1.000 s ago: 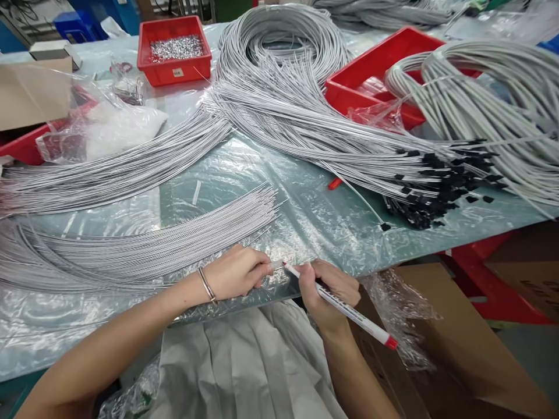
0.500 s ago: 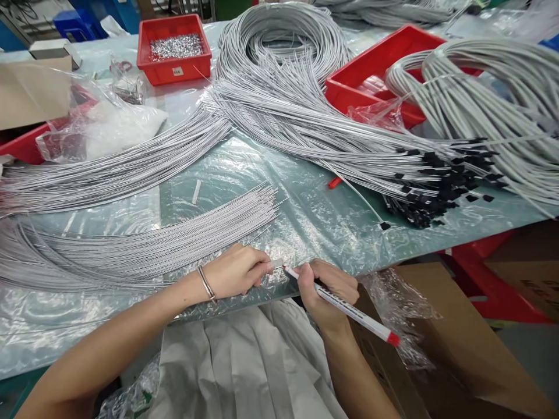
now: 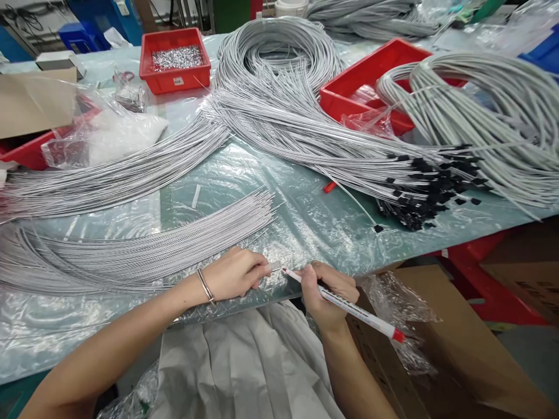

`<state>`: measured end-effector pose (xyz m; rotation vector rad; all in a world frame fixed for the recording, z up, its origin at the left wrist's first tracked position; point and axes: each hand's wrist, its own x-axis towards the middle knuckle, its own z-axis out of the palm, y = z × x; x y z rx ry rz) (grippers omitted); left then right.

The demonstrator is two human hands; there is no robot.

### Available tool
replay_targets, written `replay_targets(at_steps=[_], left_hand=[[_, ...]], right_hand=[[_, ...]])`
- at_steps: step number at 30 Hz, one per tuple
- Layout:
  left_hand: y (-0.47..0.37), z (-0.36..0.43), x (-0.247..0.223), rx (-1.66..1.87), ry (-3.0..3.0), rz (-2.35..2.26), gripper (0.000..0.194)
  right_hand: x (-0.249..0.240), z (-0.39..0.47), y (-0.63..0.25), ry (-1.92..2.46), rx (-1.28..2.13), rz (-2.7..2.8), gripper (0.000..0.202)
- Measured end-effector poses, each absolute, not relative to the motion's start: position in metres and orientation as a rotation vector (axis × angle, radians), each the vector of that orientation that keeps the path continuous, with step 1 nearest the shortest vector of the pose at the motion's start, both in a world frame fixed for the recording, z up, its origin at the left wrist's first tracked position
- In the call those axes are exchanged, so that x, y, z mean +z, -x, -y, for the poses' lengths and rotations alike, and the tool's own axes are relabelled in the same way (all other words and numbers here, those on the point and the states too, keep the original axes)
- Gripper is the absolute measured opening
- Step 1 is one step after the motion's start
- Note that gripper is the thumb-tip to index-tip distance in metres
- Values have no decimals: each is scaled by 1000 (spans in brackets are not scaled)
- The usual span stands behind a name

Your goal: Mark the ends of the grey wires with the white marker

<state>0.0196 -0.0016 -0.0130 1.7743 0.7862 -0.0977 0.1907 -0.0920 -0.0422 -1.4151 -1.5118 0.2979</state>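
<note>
My left hand [image 3: 238, 270], with a bangle on its wrist, is closed in a pinch on a small pale flat piece [image 3: 275, 266] that sticks out past the fingertips. What lies inside the pinch is hidden. My right hand [image 3: 329, 288] is closed around a white marker pen [image 3: 356, 311] with a red end. Its red tip points left and sits just right of the pale piece, a small gap apart. Both hands are low over the front edge of the film-covered table [image 3: 305, 233]. A fanned bundle of thin grey wires [image 3: 209, 233] lies beyond my left hand.
Black-tipped wires [image 3: 419, 186] lie to the right, before a grey cable coil [image 3: 489, 110]. A red bin [image 3: 174, 81] holds small metal parts; another red bin [image 3: 349, 87] stands right. A white strip [image 3: 196, 196] rests mid-table. Cardboard boxes [image 3: 471, 326] stand below the edge.
The marker's tip has drawn slightly away from the pale piece, which now shows more clearly. My left hand has barely moved. The camera view has tilted slightly upward.
</note>
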Motion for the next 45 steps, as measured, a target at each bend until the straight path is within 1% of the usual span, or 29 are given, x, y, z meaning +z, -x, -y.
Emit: replay_targets(at_steps=[10,21,25,34,37,38,39,40,41,44,45], left_hand=[[-19,3,-12,-65,-1771,-775,39],[-18,2,-12,-46,-1759,-751,40],[-18,3,-13,-54,-1774,-759,41],[-18,4,-18,-53,-1763,-752,40],[-15,6,-16,-23,-1798,-762,37],[-12,7,-12,21,-1829,-758,36],[-10,9,-5,82,-1870,-744,34],[-7,11,4,157,-1920,-728,34],[-5,13,15,235,-1978,-714,34],[-8,24,48,370,-2199,-735,32],[-12,28,56,384,-2282,-729,28]], right_hand=[[-41,87,-187,1440,225,1577,21],[-40,88,-187,1424,270,1555,20],[-41,87,-188,1428,236,1567,23],[-46,90,-187,1460,217,1401,15],[-45,94,-189,1385,411,1123,10],[-42,97,-191,1345,540,995,15],[-40,99,-193,1281,655,921,26],[-37,102,-196,1277,709,884,31],[-36,104,-199,1305,721,887,31],[-44,105,-205,1458,838,1198,17],[-51,102,-204,1462,886,1312,20]])
